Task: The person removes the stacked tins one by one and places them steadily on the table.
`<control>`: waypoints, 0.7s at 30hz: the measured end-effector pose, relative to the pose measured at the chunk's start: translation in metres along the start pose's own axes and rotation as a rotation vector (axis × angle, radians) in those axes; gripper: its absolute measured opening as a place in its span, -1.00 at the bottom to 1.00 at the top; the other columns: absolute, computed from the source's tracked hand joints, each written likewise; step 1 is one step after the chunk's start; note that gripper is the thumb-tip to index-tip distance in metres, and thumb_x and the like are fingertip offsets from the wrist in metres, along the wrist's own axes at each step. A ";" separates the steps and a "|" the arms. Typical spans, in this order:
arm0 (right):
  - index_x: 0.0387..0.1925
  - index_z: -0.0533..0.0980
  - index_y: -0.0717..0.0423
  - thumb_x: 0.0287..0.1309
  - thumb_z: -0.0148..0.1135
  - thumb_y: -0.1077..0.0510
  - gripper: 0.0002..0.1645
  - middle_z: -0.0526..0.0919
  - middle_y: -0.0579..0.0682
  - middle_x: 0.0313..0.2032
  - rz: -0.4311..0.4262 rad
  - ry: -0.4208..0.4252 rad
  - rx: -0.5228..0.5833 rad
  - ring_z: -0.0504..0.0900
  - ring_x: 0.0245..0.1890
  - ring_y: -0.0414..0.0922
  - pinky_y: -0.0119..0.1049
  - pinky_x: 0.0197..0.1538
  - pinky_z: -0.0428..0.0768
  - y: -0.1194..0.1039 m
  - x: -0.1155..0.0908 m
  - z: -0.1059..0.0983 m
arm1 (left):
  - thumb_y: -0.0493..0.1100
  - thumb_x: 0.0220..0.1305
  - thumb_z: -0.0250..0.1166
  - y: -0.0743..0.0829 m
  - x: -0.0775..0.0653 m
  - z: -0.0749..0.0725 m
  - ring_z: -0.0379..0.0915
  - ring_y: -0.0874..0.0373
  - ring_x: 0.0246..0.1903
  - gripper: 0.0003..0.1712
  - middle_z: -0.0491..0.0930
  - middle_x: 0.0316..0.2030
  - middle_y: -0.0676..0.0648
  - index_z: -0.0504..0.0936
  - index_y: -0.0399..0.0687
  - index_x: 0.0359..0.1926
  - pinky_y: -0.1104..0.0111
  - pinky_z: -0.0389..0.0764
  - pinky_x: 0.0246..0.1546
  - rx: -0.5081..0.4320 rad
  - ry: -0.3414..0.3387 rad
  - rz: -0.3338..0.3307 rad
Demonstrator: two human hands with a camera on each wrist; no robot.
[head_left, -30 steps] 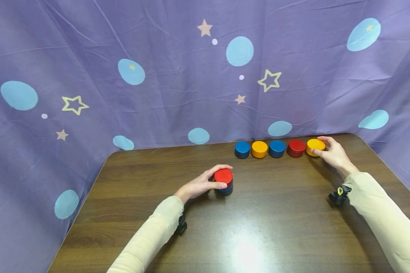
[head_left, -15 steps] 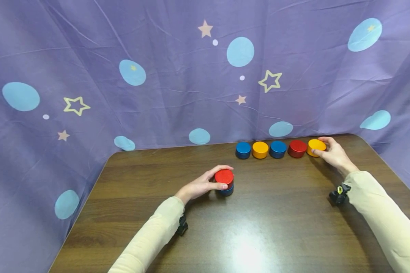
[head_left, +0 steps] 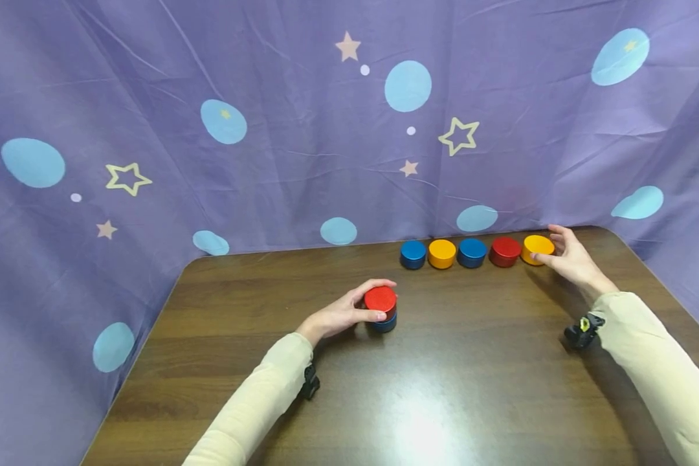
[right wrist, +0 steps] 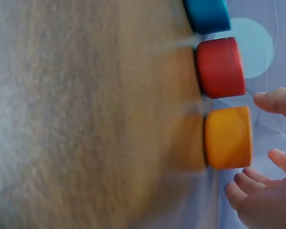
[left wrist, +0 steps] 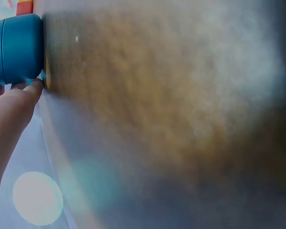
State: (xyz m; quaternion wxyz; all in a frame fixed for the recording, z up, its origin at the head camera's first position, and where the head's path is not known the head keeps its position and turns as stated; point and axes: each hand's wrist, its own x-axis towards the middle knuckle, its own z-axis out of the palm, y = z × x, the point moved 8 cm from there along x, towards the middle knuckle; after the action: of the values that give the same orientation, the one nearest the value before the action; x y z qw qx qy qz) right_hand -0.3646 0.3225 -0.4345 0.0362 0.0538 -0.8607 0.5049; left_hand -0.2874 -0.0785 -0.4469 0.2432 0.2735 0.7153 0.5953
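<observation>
**Two hands, two pucks: L on the stack, R at the row's end**

Nearest, both cream sleeves come in over the brown table (head_left: 472, 388), each w/ a small black wrist cam.

Mid-table: left hand (head_left: 340, 314) curls round a two-high stack, thumb on the near side, fingers over the far side, gripping the red puck (head_left: 381, 300) that sits on a blue puck (head_left: 383, 321). L wrist view shows the blue puck (left wrist: 18, 47) flat on the wood w/ a fingertip (left wrist: 32, 87) just beside its base.

Far edge, right of centre: a row of five pucks along the purple star-and-dot cloth (head_left: 268, 129). L to R: blue (head_left: 413, 254), orange (head_left: 442, 253), blue (head_left: 472, 252), red (head_left: 505, 251), orange end puck (head_left: 538, 249). Neighbours sit just beside each other.

Right hand (head_left: 567, 259) is at the orange end puck, fingers loosely spread, not clamped. R wrist view: fingers (right wrist: 276, 101) stand apart from the orange end puck (right wrist: 228, 137), a gap showing; thumb contact in the head view, can't tell.
</observation>
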 end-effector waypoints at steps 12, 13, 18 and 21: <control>0.41 -0.09 0.45 0.19 0.20 0.31 -0.08 -0.04 0.53 0.35 -0.093 0.023 0.000 -0.05 0.34 0.44 0.15 0.36 -0.09 -0.038 -0.011 -0.009 | -0.25 0.24 0.33 -0.001 -0.002 -0.001 0.39 0.08 0.13 -0.21 0.45 0.19 -0.07 0.22 0.05 0.44 0.22 0.27 0.22 0.025 0.005 -0.028; 0.41 -0.08 0.45 0.19 0.21 0.30 -0.09 -0.03 0.52 0.36 -0.099 0.018 0.001 -0.04 0.34 0.43 0.14 0.36 -0.09 -0.041 -0.012 -0.008 | -0.25 0.24 0.33 -0.001 -0.002 -0.001 0.38 0.08 0.14 -0.20 0.45 0.20 -0.08 0.21 0.06 0.44 0.21 0.26 0.23 0.020 0.003 -0.030; 0.39 -0.01 0.44 0.21 0.21 0.31 -0.15 0.07 0.48 0.34 -0.128 0.002 0.007 0.02 0.35 0.35 0.05 0.39 -0.03 -0.055 -0.015 -0.001 | -0.23 0.25 0.33 0.000 -0.002 -0.002 0.35 0.10 0.17 -0.17 0.39 0.26 -0.08 0.16 0.12 0.47 0.16 0.18 0.28 0.022 0.001 -0.039; 0.38 0.03 0.43 0.21 0.23 0.31 -0.16 0.09 0.45 0.35 -0.142 -0.013 0.015 0.03 0.36 0.32 0.05 0.39 -0.02 -0.062 -0.017 0.005 | -0.25 0.26 0.32 0.001 0.000 -0.003 0.32 0.11 0.20 -0.15 0.35 0.30 -0.11 0.13 0.12 0.48 0.16 0.15 0.29 0.022 -0.004 -0.033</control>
State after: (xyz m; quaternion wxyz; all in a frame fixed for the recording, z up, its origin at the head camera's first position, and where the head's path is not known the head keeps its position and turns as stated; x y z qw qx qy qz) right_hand -0.3396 0.2891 -0.3852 0.0659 0.1186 -0.8511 0.5072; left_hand -0.2888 -0.0805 -0.4456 0.2516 0.2654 0.7257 0.5828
